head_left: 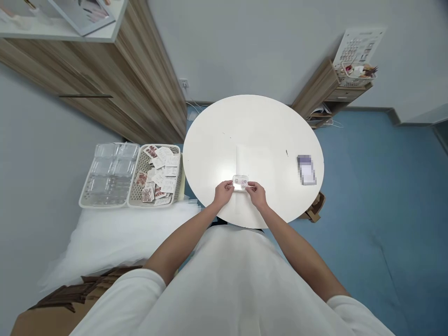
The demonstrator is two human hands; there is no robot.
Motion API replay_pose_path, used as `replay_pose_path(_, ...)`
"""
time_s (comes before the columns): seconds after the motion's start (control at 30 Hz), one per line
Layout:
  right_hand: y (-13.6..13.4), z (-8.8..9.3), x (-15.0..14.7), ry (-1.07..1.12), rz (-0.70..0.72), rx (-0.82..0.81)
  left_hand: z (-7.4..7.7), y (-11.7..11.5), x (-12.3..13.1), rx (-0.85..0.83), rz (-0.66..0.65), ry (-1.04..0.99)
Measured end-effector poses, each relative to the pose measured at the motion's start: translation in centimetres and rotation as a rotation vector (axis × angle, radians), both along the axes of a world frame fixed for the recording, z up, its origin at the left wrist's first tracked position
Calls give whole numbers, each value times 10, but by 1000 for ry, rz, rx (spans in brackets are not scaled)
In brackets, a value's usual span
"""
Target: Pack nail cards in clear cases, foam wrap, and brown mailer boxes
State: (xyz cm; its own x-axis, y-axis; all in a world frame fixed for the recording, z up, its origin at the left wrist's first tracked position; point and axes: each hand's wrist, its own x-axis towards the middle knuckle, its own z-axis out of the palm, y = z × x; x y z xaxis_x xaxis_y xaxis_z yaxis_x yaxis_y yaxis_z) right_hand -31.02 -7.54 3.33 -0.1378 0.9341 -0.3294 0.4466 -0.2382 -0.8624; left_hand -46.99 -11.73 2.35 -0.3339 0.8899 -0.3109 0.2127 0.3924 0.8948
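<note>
Your white shirt [231, 284] lies nearest, its sleeves opening onto two bare forearms that reach over the rounded white tabletop [259, 126]. At near left, brown cardboard [52, 312] sits below a spread of translucent white sheets [133, 228]. Beyond these, a left basket [105, 207] holds clear plastic boxes [114, 163], and a right basket [150, 206] beside it holds loose printed cards [166, 170].

On the near part of the tabletop, your left hand [224, 192] has its fingers closed on the left edge of a small clear case [240, 182]. Your right hand [257, 193] pinches the right edge, so the case lies directly between your fingers, neither hand clearly nearer. It looks close to square; its long axis cannot be told. Small pieces show inside, too tiny to make out. Well to the right, a blurred purple-and-white item [307, 170] lies near the tabletop's edge.
</note>
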Motion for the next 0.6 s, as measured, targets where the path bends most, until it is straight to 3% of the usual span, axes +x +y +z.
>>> replay_pose_path(0.27,7,-1,81,-37,37,-54,0,1,71,-73,-58,0)
replay_pose_path(0.6,14,-24,107,-31,261,-26,-4,-9,104,-152,12,204)
